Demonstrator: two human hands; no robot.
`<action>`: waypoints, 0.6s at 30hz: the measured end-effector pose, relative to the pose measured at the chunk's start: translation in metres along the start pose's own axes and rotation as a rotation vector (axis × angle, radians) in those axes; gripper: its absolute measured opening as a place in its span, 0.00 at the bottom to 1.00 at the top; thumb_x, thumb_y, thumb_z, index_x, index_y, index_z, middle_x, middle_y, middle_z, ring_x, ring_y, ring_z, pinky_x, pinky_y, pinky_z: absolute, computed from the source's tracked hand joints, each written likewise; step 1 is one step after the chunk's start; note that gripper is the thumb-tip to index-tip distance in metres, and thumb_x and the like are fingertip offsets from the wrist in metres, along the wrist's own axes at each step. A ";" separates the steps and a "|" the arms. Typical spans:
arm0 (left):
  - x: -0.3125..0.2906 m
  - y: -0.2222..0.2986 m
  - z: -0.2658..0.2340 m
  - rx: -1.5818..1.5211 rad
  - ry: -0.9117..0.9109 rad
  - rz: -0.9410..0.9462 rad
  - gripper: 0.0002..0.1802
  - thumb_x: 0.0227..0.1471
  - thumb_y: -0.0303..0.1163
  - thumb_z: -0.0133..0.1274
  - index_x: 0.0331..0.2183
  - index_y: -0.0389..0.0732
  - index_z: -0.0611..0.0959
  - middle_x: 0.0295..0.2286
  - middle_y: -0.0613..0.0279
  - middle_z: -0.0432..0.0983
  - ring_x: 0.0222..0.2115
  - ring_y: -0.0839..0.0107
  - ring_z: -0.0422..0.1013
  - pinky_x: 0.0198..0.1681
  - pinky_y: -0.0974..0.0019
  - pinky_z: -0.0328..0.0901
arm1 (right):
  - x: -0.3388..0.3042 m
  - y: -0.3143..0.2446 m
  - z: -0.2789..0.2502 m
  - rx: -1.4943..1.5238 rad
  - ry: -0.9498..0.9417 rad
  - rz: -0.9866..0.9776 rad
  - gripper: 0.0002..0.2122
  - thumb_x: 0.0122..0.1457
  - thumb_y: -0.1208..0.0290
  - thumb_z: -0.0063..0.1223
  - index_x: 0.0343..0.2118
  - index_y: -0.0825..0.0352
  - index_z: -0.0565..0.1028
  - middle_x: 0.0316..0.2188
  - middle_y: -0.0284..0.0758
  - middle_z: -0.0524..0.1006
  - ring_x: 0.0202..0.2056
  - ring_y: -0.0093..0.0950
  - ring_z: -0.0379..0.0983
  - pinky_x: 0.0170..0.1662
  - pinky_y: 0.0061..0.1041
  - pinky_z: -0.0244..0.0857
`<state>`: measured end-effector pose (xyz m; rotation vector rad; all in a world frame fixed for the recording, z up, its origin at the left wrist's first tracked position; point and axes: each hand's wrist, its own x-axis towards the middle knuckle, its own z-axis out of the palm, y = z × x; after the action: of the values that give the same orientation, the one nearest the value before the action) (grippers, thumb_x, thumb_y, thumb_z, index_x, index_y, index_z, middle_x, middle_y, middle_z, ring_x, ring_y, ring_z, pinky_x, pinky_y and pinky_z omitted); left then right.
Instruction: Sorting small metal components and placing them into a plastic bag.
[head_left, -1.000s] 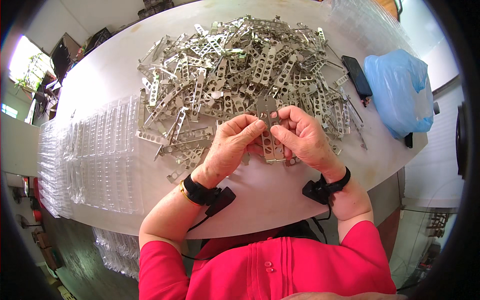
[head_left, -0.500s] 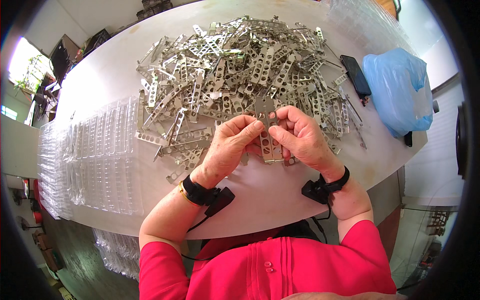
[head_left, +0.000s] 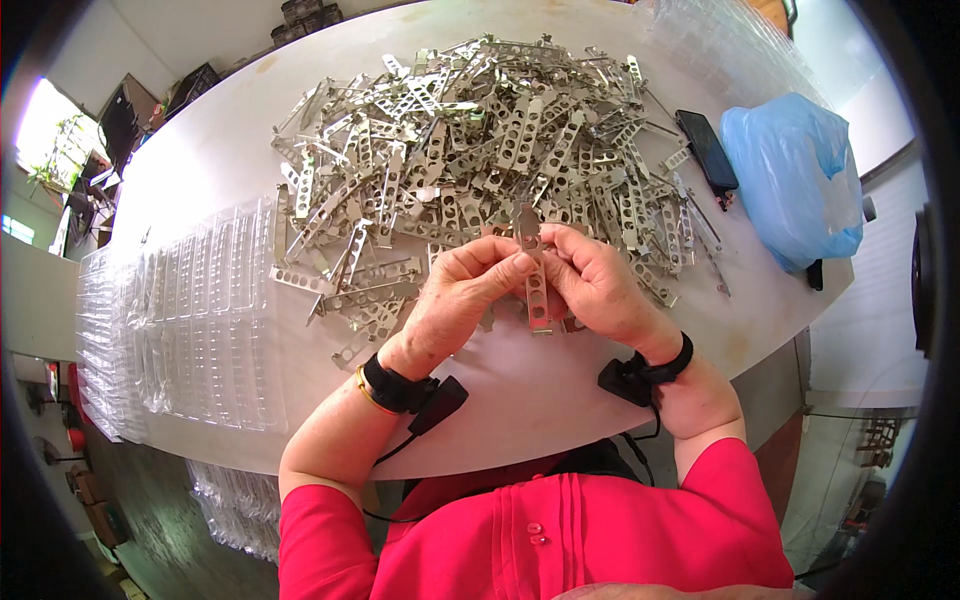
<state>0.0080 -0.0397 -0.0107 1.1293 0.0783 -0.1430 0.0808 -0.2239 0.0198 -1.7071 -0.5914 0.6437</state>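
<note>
Silver-grey and perforated, shows as one bracket (head_left: 537, 274) pinched by left hand (head_left: 452, 297) and right hand (head_left: 606, 287) above one desk (head_left: 560, 410), beside one uncountable bracket heap (head_left: 475, 140), left of one phone (head_left: 707, 152).

Forward, the way is blocked by a heap of metal brackets (head_left: 470, 140); leftward, by clear plastic trays (head_left: 205, 320); farther right, by a phone (head_left: 708, 150) and blue bag (head_left: 785, 180). Passage is allowed over bare desk (head_left: 745, 310) at near right.
</note>
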 end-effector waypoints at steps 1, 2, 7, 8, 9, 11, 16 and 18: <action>0.000 0.000 0.000 0.040 -0.018 0.009 0.11 0.63 0.34 0.52 0.40 0.38 0.82 0.33 0.68 0.79 0.33 0.80 0.73 0.38 0.73 0.68 | -0.001 0.000 0.001 -0.001 0.002 0.001 0.09 0.68 0.72 0.46 0.47 0.68 0.73 0.25 0.27 0.77 0.21 0.13 0.69 0.24 0.15 0.64; 0.001 -0.001 0.001 0.039 -0.020 0.009 0.11 0.63 0.34 0.52 0.40 0.38 0.82 0.33 0.68 0.79 0.33 0.80 0.73 0.38 0.73 0.68 | -0.001 0.000 0.002 0.010 0.016 -0.009 0.09 0.69 0.72 0.45 0.47 0.68 0.73 0.25 0.27 0.76 0.21 0.13 0.68 0.23 0.15 0.64; -0.001 0.003 0.002 0.084 0.062 0.045 0.09 0.62 0.35 0.54 0.38 0.39 0.83 0.31 0.71 0.78 0.32 0.84 0.70 0.36 0.77 0.65 | 0.000 0.002 -0.003 0.059 0.081 0.018 0.08 0.68 0.70 0.47 0.45 0.67 0.74 0.25 0.27 0.75 0.22 0.13 0.68 0.25 0.16 0.65; 0.000 0.002 0.002 0.084 0.062 0.045 0.09 0.62 0.35 0.54 0.38 0.39 0.83 0.31 0.71 0.78 0.32 0.84 0.70 0.36 0.77 0.65 | 0.000 0.000 -0.004 0.065 0.080 0.007 0.07 0.67 0.70 0.49 0.43 0.67 0.74 0.26 0.26 0.75 0.24 0.13 0.69 0.26 0.15 0.65; 0.001 0.000 0.003 0.112 0.076 0.065 0.09 0.61 0.34 0.55 0.38 0.39 0.82 0.31 0.72 0.78 0.32 0.85 0.70 0.36 0.77 0.65 | -0.001 -0.001 -0.004 0.070 0.079 -0.003 0.07 0.67 0.69 0.51 0.42 0.67 0.74 0.27 0.25 0.75 0.26 0.12 0.70 0.28 0.15 0.66; 0.000 -0.001 0.003 0.141 0.091 0.086 0.09 0.61 0.34 0.55 0.38 0.39 0.82 0.31 0.73 0.77 0.31 0.85 0.69 0.36 0.77 0.64 | -0.001 -0.003 -0.001 0.108 0.052 0.005 0.07 0.66 0.69 0.53 0.41 0.67 0.73 0.28 0.25 0.75 0.28 0.12 0.70 0.30 0.14 0.66; -0.001 0.001 0.005 0.214 0.071 0.093 0.09 0.61 0.34 0.55 0.37 0.38 0.82 0.31 0.74 0.76 0.32 0.86 0.68 0.36 0.78 0.64 | 0.000 0.000 -0.002 0.182 0.031 -0.003 0.06 0.64 0.72 0.55 0.40 0.67 0.73 0.30 0.24 0.74 0.30 0.10 0.68 0.32 0.13 0.65; -0.001 0.004 0.008 0.198 0.074 0.094 0.08 0.60 0.32 0.56 0.37 0.38 0.82 0.32 0.73 0.76 0.33 0.85 0.69 0.37 0.78 0.65 | 0.000 0.002 -0.003 0.239 0.029 0.008 0.06 0.65 0.72 0.53 0.39 0.67 0.71 0.29 0.25 0.74 0.27 0.11 0.68 0.30 0.14 0.65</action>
<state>0.0076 -0.0453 -0.0041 1.3338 0.0785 -0.0253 0.0830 -0.2268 0.0190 -1.4931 -0.4670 0.6666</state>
